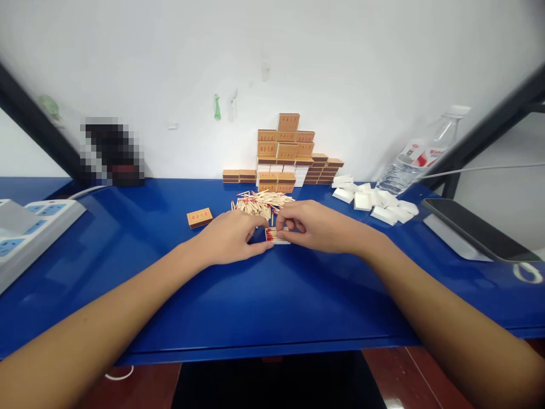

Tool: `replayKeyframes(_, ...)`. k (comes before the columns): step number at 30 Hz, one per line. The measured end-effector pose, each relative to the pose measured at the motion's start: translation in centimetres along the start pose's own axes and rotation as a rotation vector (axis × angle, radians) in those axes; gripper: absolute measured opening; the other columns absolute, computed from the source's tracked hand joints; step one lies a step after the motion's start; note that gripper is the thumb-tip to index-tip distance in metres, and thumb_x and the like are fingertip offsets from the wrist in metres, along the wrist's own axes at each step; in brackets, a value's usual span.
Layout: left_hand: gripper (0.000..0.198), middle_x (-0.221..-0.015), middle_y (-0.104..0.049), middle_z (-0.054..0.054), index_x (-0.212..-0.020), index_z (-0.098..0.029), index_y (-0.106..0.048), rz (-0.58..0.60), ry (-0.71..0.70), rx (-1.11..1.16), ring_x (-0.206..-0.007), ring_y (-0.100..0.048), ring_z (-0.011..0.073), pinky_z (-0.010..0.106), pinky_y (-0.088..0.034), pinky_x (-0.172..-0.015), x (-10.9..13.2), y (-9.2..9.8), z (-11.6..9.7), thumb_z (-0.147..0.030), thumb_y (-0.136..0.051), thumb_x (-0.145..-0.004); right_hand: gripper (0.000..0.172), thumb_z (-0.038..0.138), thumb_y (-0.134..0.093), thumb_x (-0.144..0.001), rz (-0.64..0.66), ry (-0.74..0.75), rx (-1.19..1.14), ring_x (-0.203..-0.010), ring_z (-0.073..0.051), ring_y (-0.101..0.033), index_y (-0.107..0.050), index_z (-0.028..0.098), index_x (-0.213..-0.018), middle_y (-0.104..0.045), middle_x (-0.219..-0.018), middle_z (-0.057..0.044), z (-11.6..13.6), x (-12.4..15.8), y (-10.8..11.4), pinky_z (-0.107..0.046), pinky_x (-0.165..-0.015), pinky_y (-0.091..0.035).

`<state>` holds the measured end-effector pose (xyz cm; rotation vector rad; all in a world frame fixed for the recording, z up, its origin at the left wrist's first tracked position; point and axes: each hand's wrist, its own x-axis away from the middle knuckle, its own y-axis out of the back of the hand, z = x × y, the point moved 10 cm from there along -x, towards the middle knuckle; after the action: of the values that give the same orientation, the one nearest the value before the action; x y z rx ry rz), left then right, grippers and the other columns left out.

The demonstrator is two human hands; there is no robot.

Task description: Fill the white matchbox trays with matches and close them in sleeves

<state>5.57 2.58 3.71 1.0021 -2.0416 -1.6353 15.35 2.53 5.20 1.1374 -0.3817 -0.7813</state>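
A small white matchbox tray [279, 242] lies on the blue table with red-tipped matches [273, 233] inside. My left hand [232, 236] has its thumb and index finger curled around the tray's left end, gripping it. Over the tray's right part, my right hand [313, 227] is closed, with thumb and fingertips down at the matches. Whatever sits between those fingertips is hidden. Just behind both hands spreads a loose pile of matches [261, 201]. To the left of my left hand rests a closed brown matchbox [199, 217].
Stacked matchboxes [288, 149] stand against the white wall. Several white empty trays [384, 200] are heaped at right, near a tilted water bottle [419, 153] and a phone [479, 227]. A power strip [51, 218] lies at left. The blue table's front edge [272, 355] runs below my forearms.
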Motion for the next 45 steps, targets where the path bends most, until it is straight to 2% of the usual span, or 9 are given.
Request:
replayKeyframes(5, 0.032, -0.065, -0.063, -0.001, -0.104, -0.017, -0.074, -0.006, -0.005, -0.003, -0.055, -0.054, 0.0136, 0.028, -0.033, -0.056, 0.0, 0.1, 0.0, -0.046, -0.065, -0.095, 0.008, 0.02, -0.064, -0.092, 0.024, 0.004, -0.038, -0.07, -0.014, -0.05, -0.067, 0.019, -0.085, -0.064, -0.08, -0.001, 0.1, 0.1, -0.1, -0.029, -0.066, -0.032)
replayKeyframes(12, 0.033, -0.065, -0.063, -0.001, -0.105, -0.017, -0.074, 0.001, -0.001, 0.002, -0.054, -0.054, 0.0136, 0.028, -0.033, -0.056, 0.0, 0.0, 0.1, -0.048, -0.065, -0.095, 0.009, 0.024, -0.064, -0.094, 0.044, -0.015, -0.097, -0.069, -0.014, -0.052, -0.07, 0.019, -0.089, -0.066, -0.083, -0.002, -0.4, 0.0, -0.3, -0.028, -0.064, -0.033)
replayKeyframes(21, 0.033, -0.064, -0.062, -0.002, -0.109, -0.018, -0.074, -0.003, -0.016, -0.005, -0.054, -0.054, 0.0137, 0.029, -0.034, -0.056, 0.0, 0.1, -0.1, -0.046, -0.064, -0.095, 0.012, 0.02, -0.057, -0.096, 0.002, 0.005, -0.038, -0.071, -0.015, -0.046, -0.064, 0.02, -0.087, -0.058, -0.078, 0.0, -0.6, -0.2, -0.4, -0.029, -0.067, -0.031)
replayKeyframes(33, 0.034, -0.064, -0.063, -0.001, -0.108, -0.017, -0.073, -0.004, -0.019, -0.003, -0.055, -0.055, 0.0142, 0.029, -0.034, -0.056, 0.0, 0.1, 0.0, -0.047, -0.064, -0.095, 0.006, 0.018, -0.062, -0.093, -0.011, 0.009, 0.035, -0.073, -0.015, -0.05, -0.066, 0.02, -0.089, -0.062, -0.082, -0.001, -1.0, -0.4, 0.0, -0.028, -0.067, -0.031)
replayKeyframes(45, 0.034, -0.065, -0.063, -0.001, -0.108, -0.017, -0.074, 0.003, -0.018, -0.002, -0.056, -0.055, 0.0142, 0.029, -0.033, -0.057, 0.0, 0.1, -0.1, -0.047, -0.064, -0.096, 0.011, 0.015, -0.06, -0.092, 0.008, 0.028, -0.006, -0.073, -0.015, -0.05, -0.069, 0.019, -0.088, -0.064, -0.082, -0.002, -0.5, -0.2, 0.0, -0.028, -0.067, -0.032)
